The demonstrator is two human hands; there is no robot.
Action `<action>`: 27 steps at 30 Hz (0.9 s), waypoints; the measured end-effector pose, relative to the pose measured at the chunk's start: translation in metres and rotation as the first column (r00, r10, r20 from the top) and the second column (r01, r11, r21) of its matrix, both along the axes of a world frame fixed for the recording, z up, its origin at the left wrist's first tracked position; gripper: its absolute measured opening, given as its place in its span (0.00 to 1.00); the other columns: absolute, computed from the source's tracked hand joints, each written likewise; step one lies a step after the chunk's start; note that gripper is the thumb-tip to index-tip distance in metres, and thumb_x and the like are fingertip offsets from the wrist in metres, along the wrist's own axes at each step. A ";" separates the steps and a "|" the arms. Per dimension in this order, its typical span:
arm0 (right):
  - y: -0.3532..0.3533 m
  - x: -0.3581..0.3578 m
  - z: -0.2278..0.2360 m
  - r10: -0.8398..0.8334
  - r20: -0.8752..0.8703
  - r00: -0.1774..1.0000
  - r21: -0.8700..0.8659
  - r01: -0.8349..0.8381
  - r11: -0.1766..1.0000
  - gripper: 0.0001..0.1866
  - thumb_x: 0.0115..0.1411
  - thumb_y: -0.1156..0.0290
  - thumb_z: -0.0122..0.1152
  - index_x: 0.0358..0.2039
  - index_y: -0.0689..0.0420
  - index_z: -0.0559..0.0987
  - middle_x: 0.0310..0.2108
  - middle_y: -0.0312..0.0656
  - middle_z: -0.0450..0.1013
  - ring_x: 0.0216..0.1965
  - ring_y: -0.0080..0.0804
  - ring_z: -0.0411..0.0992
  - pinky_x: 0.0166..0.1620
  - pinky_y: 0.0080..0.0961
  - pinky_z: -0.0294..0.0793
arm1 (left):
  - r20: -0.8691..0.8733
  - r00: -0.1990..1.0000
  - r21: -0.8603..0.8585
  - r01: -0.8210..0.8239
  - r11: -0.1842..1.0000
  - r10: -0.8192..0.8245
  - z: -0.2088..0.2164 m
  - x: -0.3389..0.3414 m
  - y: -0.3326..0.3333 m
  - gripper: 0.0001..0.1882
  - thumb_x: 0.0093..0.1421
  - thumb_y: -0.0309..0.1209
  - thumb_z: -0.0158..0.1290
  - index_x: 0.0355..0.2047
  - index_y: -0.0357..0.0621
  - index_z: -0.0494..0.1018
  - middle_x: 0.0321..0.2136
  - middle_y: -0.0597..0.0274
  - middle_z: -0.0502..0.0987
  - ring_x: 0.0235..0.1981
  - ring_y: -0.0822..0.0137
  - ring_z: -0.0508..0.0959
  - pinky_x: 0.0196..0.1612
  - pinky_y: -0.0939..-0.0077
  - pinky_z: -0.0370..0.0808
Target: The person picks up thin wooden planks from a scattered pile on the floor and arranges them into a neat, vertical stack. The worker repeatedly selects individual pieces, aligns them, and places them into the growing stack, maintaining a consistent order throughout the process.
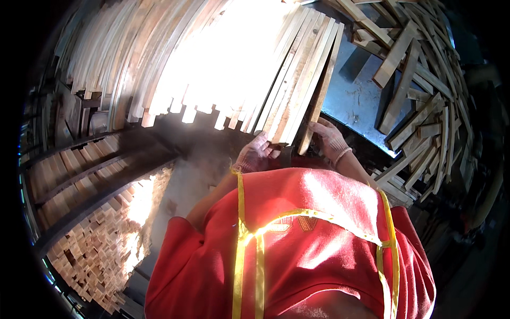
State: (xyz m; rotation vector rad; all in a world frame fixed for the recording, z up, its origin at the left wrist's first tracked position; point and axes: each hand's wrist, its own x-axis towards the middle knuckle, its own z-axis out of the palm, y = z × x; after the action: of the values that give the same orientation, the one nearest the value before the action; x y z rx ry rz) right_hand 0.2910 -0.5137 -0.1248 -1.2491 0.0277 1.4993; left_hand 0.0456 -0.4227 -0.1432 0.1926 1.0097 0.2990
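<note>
A row of long, pale wooden strips point(300, 80) lies side by side in front of me, their near ends pointing toward my body. My left hand point(257, 152), in a light knitted glove, has its fingers curled at the near ends of the strips on the right of the row. On the far right, one darker strip point(322, 87) stands slightly apart at an angle. My right hand point(330, 140), gloved the same way, closes on the near end of that strip from its right side. The undersides of both grips are hidden.
Right of the row lies a blue-grey metal surface point(348, 101), with a jumbled heap of short boards point(419, 114) along it. Lower left, dark metal bars point(101, 183) cross over stacked wood pieces point(95, 252). Strong sunlight washes out the row's middle.
</note>
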 end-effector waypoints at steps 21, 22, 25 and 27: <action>-0.001 -0.018 0.070 0.031 -0.033 0.999 0.215 -0.023 0.976 0.35 0.59 0.63 0.73 0.62 0.65 0.72 0.50 0.45 0.79 0.52 0.40 0.79 0.60 0.38 0.77 | 0.597 0.708 0.258 0.277 0.926 -0.378 0.064 0.057 0.081 0.31 0.72 0.54 0.53 0.58 0.36 0.72 0.42 0.51 0.82 0.40 0.61 0.85 0.40 0.66 0.84; 0.002 -0.026 0.099 0.062 -0.038 0.997 0.240 -0.051 0.969 0.36 0.58 0.61 0.74 0.62 0.65 0.72 0.50 0.45 0.79 0.51 0.40 0.79 0.59 0.38 0.78 | 0.615 0.678 0.284 0.285 0.916 -0.402 0.057 0.044 0.079 0.32 0.71 0.54 0.53 0.58 0.36 0.72 0.43 0.50 0.82 0.40 0.61 0.84 0.40 0.67 0.84; 0.022 -0.034 0.106 0.153 0.007 0.988 0.279 -0.148 0.949 0.40 0.57 0.56 0.76 0.63 0.65 0.71 0.51 0.45 0.79 0.50 0.39 0.79 0.57 0.36 0.80 | 0.511 0.662 0.440 0.347 0.828 -0.548 0.098 0.011 0.099 0.33 0.71 0.55 0.53 0.58 0.35 0.71 0.46 0.50 0.81 0.42 0.61 0.83 0.44 0.68 0.83; 0.056 -0.036 0.094 0.254 0.044 0.966 0.311 -0.255 0.916 0.42 0.57 0.55 0.77 0.65 0.65 0.70 0.52 0.46 0.79 0.51 0.38 0.79 0.58 0.36 0.79 | 0.496 0.758 0.394 0.237 0.888 -0.423 0.109 -0.005 0.118 0.35 0.66 0.52 0.59 0.60 0.33 0.71 0.40 0.48 0.82 0.41 0.57 0.84 0.44 0.62 0.84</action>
State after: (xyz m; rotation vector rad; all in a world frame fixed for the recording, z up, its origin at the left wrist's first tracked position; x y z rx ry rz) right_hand 0.2548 -0.4578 -0.0310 -1.0227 -0.3769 1.6489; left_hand 0.0410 -0.3044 -0.0345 0.5328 0.3045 0.1637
